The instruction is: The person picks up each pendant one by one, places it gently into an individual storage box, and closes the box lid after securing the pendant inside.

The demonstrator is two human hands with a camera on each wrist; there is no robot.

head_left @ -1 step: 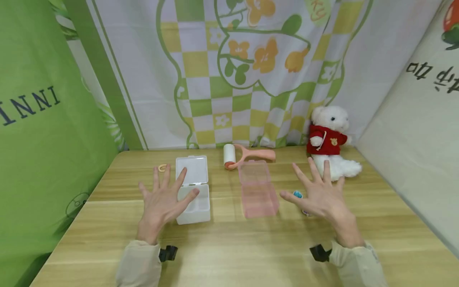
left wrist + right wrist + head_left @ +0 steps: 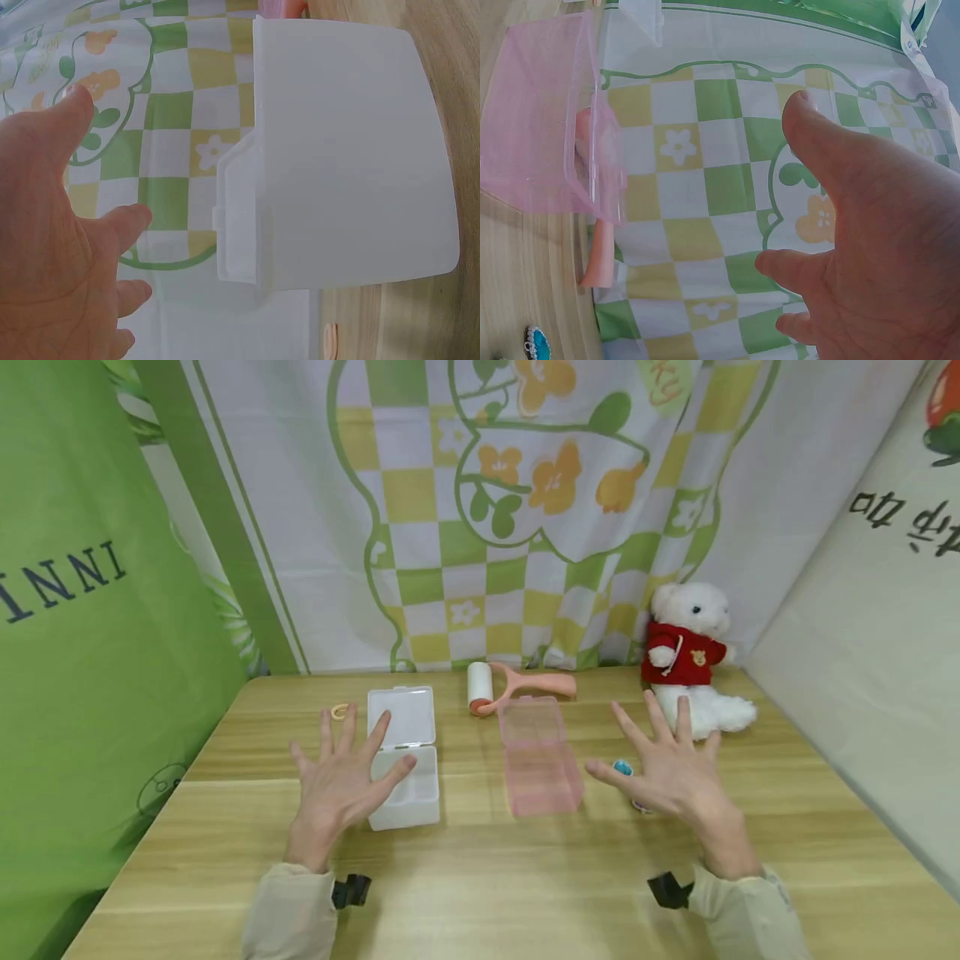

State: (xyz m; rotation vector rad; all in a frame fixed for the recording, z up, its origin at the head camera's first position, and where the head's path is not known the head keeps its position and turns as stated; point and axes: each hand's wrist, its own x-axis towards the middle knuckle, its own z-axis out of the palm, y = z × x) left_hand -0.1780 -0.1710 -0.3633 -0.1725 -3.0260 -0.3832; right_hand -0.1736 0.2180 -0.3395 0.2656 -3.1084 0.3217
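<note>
My left hand hovers with fingers spread, its thumb overlapping an open white plastic box in the head view. The left wrist view shows that box to one side of the bare palm. On the other side my right hand is spread too and holds nothing. Nearest to its thumb lies a small blue jewelled piece, with another small item partly hidden under the hand. Between the hands stands a see-through pink box, its lid folded back.
Behind the pink box lies a lint roller with a peach handle. A small tan loop sits beyond the left fingertips. At the back right, a white plush toy in a red hoodie leans near the wall cloth. Patterned cloth borders the wooden table.
</note>
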